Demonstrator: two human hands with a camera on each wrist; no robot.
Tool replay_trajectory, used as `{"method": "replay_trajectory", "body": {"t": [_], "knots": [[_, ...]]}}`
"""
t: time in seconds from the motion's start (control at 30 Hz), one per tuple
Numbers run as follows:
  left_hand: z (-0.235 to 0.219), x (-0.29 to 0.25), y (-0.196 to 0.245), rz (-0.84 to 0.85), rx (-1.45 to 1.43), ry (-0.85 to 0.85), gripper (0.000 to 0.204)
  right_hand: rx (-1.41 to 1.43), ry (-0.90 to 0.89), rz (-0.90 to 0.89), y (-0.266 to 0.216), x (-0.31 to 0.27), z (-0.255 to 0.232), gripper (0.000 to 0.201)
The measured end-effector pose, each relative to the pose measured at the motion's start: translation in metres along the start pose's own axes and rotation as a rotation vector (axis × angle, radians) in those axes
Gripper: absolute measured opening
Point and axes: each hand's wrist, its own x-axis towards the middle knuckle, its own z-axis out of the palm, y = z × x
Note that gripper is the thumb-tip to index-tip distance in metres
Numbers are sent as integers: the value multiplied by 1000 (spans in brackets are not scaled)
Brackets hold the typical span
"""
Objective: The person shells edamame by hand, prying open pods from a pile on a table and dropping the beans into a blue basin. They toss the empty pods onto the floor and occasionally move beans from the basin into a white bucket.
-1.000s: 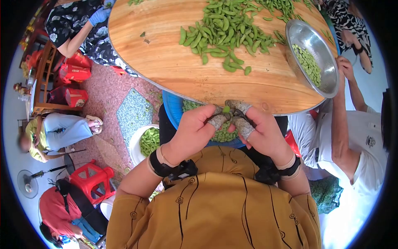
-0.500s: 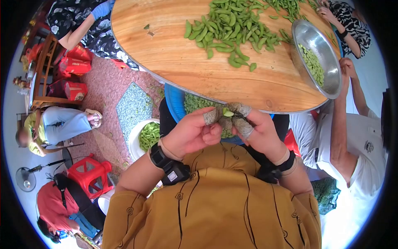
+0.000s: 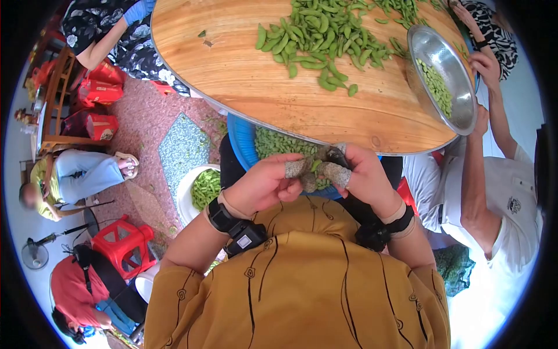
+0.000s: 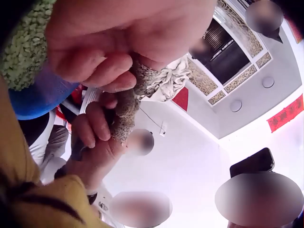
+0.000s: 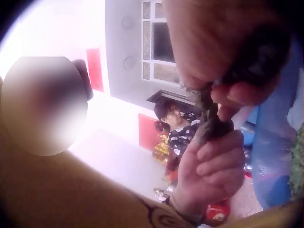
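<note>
Both hands meet at the table's near edge, over a blue basin (image 3: pixel 239 139) of shelled green soybeans (image 3: pixel 278 143). Grey wrapping covers several fingertips (image 3: pixel 295 169). Between thumbs and fingers a small green soybean pod (image 3: pixel 315 166) shows, partly hidden by the wrapped tips. My left hand (image 3: pixel 261 185) pinches it from the left, its other fingers curled in. From the right, my right hand (image 3: pixel 367 177) pinches it too, with something dark at its index finger. In the left wrist view the wrapped tips (image 4: pixel 127 111) of both hands touch; the pod is hidden there.
A pile of soybean pods (image 3: pixel 325 38) lies on the wooden table (image 3: pixel 232 75). At its right edge a metal bowl (image 3: pixel 465 87) holds shelled beans, near another person's hand (image 3: pixel 481 119). A white bucket (image 3: pixel 187 195) of green pods and a red stool (image 3: pixel 122 247) stand on the left.
The left hand's fingers have shifted and curled in beside the pod, and the right thumb has moved across it. At the right, another person's hand has risen beside the metal bowl.
</note>
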Motion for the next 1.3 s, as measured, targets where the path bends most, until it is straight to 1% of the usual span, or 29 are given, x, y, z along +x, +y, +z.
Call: {"method": "replay_trajectory", "body": {"t": [0.03,0.1,0.13,0.2,0.23,0.27,0.3,0.33,0.37,0.4,0.43,0.5,0.57,0.63,0.67,0.7,0.73,0.8,0.87,0.93,0.97,1.0,1.03,1.1,1.13,1.17,1.2,1.23,1.3], "knots": [[-3,-1,-1,2,2,-4,23,-3,2,-3,-2,1,0,22],[-8,-3,-5,-24,-172,-50,22,-16,-49,30,-7,1,1,18],[-12,-2,-7,-25,-169,-55,22,-19,-44,28,-8,1,3,18],[-14,-2,-7,-36,-236,-252,18,-179,-79,-160,-10,2,6,16],[-9,-2,-6,-38,-234,-255,18,-297,-43,-233,-10,2,7,18],[-2,-4,-3,-9,-68,-104,17,-299,-40,-234,-8,3,8,18],[3,-5,-1,20,96,47,17,-445,22,-260,-3,4,9,19],[2,-4,-2,20,97,45,17,-591,85,-284,0,5,11,19],[0,-2,-2,98,405,109,18,-594,86,-285,2,5,14,19],[-2,0,-2,177,712,174,19,-846,132,-346,4,5,18,19],[-2,-2,-2,179,713,171,19,-1098,180,-404,5,5,20,18],[-6,-17,-1,421,1197,353,21,-1118,146,-401,0,4,16,16],[-9,-42,9,323,1530,513,21,-1139,105,-399,-13,4,10,15],[-31,-65,6,85,1897,663,22,-1058,303,-313,-30,11,-1,16],[-44,-77,0,82,1900,662,22,-1091,435,-352,-34,19,-10,17],[-57,-88,-7,42,1987,795,23,-1122,568,-391,-39,28,-21,18],[-65,-96,-12,2,2069,932,24,-1121,569,-392,-42,38,-29,18],[-72,-101,-13,21,2044,916,25,-1206,713,-463,-44,55,-43,20],[-67,-101,-10,41,2021,899,26,-1196,721,-422,-37,66,-54,21],[-44,-89,0,129,1786,855,35,-1190,721,-391,-37,66,-57,21],[-38,-83,3,132,1782,860,35,-1118,706,-335,-37,61,-55,20],[-32,-76,6,272,1655,739,34,-1048,689,-278,-37,56,-52,19],[-28,-68,7,405,1521,617,33,-1053,685,-280,-37,50,-46,19],[-16,-47,3,412,969,414,25,-872,575,-205,-40,33,-26,18],[-4,-37,3,417,966,415,25,-830,445,-213,-43,24,-12,19],[11,-30,6,364,705,331,23,-784,317,-222,-45,17,2,20],[18,-26,10,309,448,243,23,-609,141,-253,-41,14,12,23],[14,-21,11,313,449,242,23,-623,112,-264,-41,15,13,23],[0,-10,8,182,88,-43,24,-643,81,-276,-40,22,8,23]]}}
